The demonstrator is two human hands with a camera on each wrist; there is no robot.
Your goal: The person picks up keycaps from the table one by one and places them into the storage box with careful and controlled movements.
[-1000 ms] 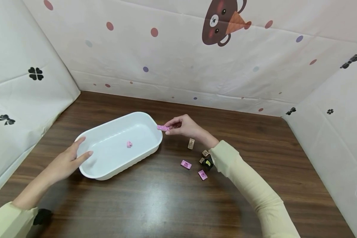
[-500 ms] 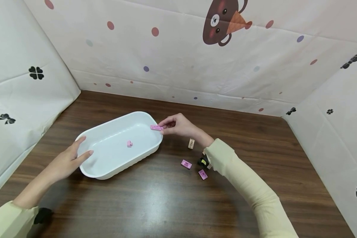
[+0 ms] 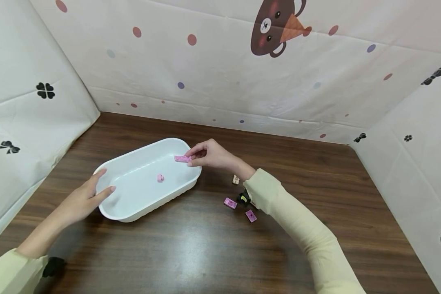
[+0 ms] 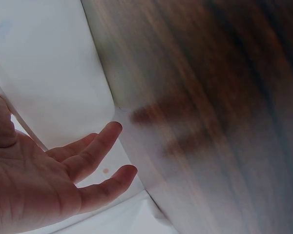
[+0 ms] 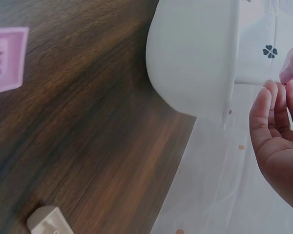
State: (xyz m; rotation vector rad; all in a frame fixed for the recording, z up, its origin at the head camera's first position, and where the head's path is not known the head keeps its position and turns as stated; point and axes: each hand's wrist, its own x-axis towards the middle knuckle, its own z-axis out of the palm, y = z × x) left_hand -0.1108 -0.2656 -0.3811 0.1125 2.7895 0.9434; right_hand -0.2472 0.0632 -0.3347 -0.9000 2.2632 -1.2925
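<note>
Left hand point(image 3: 81, 199) spread at left end of white tray point(image 3: 137, 197), likely steadying it. Small pink piece point(image 3: 160, 178) on its floor. Pink bar point(image 3: 181, 159) over tray's right end; right hand point(image 3: 212, 155) pinches one end, presumably keeping the rest clear. Two pink blocks point(image 3: 230, 203) on table point(image 3: 139, 257), off tray's right end.

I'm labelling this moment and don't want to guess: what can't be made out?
Head: beige block, partly covered by the right forearm.
Head: any print on the small pink piece, too small.
Left wrist: inside of the white tray, behind its wall.
Right wrist: held pink block, partly hidden by the right hand.
</note>
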